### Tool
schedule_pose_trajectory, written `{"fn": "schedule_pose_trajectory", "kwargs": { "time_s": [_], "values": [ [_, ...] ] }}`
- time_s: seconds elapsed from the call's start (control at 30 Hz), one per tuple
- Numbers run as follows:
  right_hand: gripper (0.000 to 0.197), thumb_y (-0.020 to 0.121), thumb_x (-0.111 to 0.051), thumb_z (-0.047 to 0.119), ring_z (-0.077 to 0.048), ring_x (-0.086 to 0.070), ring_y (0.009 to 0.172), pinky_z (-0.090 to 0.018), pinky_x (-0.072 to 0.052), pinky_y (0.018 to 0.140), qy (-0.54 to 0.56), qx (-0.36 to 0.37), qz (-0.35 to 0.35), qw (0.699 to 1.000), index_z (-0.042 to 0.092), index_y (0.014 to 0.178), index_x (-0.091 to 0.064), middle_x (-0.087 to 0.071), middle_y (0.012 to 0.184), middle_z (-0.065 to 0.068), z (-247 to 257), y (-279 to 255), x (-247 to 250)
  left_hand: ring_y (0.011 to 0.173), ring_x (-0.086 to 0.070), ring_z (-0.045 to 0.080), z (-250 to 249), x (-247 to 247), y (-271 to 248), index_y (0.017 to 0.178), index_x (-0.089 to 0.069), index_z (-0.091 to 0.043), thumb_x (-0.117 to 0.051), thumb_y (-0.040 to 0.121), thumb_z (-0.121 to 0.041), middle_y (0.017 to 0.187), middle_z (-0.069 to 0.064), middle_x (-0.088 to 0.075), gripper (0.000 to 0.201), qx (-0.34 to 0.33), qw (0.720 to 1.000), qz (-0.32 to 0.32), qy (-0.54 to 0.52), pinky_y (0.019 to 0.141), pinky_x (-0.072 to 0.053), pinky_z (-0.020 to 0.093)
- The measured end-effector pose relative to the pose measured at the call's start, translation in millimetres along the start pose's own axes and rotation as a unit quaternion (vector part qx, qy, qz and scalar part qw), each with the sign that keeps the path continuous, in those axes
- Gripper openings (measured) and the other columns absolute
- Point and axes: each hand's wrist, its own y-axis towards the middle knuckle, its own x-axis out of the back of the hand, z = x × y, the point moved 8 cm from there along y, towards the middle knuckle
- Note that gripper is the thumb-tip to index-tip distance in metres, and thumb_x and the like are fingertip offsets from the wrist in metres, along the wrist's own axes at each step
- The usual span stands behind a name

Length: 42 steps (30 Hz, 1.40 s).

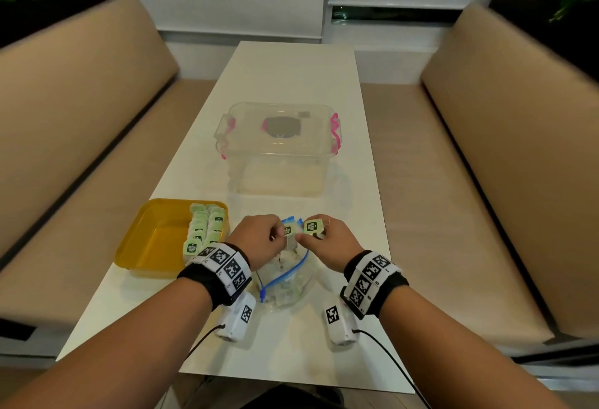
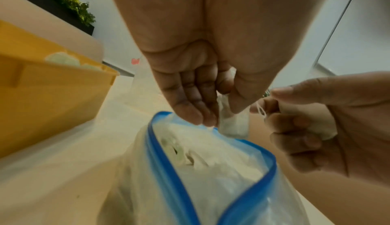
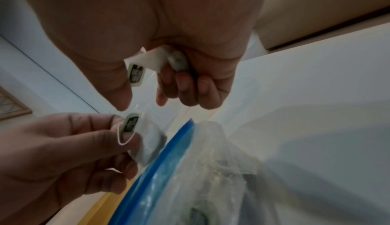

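Note:
A clear zip bag (image 1: 288, 282) with a blue seal, holding several tea bags, stands open on the white table (image 1: 291, 84) between my wrists. Above its mouth my left hand (image 1: 259, 240) pinches one tea bag (image 2: 233, 120) with a green tag (image 1: 287, 230). Close on the right, my right hand (image 1: 327, 241) holds a second tea bag (image 3: 160, 61), curled fingers around the pouch, its green tag (image 1: 313, 226) sticking up. In the right wrist view the left hand's tag (image 3: 129, 123) and pouch hang just over the bag's blue rim (image 3: 168, 153).
A yellow tray (image 1: 152, 240) with two rows of green-tagged tea bags (image 1: 204, 227) sits at my left. A clear lidded box (image 1: 278, 149) with pink latches stands further back on the table. Beige benches (image 1: 81, 117) flank both sides.

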Motion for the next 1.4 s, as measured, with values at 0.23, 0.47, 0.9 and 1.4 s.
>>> {"fn": "schedule_pose_trajectory", "kwargs": {
  "time_s": [0.23, 0.47, 0.9, 1.4],
  "values": [
    [0.023, 0.085, -0.072, 0.022, -0.013, -0.052, 0.061, -0.025, -0.041, 0.059, -0.036, 0.045, 0.004, 0.998, 0.001, 0.078, -0.064, -0.061, 0.070, -0.008, 33.8, 15.8, -24.0, 0.060, -0.059, 0.001, 9.2, 34.3, -6.1, 0.070, -0.064, -0.031, -0.081, 0.074, -0.015, 0.070, -0.006, -0.068, 0.024, -0.048, 0.996, -0.004, -0.069, 0.063, -0.048, 0.017],
    [0.022, 0.087, -0.070, 0.023, -0.013, -0.052, 0.063, -0.026, -0.041, 0.059, -0.030, 0.071, 0.019, 0.997, 0.004, 0.078, -0.064, -0.061, 0.072, -0.007, 68.4, 28.3, -55.7, 0.070, -0.061, 0.008, 40.8, 72.7, -6.6, 0.102, -0.057, -0.027, -0.078, 0.080, -0.012, 0.077, -0.006, -0.065, 0.034, -0.019, 0.994, -0.004, -0.106, 0.068, -0.048, 0.020],
    [0.026, 0.088, -0.058, 0.029, -0.021, -0.045, 0.068, -0.036, -0.040, 0.063, 0.093, -0.066, 0.037, 0.993, 0.022, 0.098, -0.035, -0.045, 0.083, -0.008, 86.0, 54.6, -110.9, 0.065, -0.056, 0.009, 157.1, 125.4, -13.8, 0.082, -0.063, -0.020, -0.082, 0.075, -0.014, 0.077, -0.005, -0.063, 0.020, 0.102, 0.987, 0.081, 0.090, 0.056, -0.042, 0.019],
    [0.018, 0.080, -0.079, 0.025, -0.017, -0.060, 0.074, -0.033, -0.051, 0.075, 0.015, -0.009, 0.023, 1.000, 0.026, 0.072, -0.063, -0.066, 0.075, 0.004, 88.2, 57.0, -129.9, 0.064, -0.061, 0.016, 178.8, 71.6, -6.4, 0.079, -0.053, -0.024, -0.084, 0.069, -0.009, 0.077, -0.003, -0.062, 0.036, 0.147, 0.969, 0.145, 0.134, 0.052, -0.050, 0.025]
  ]
}}
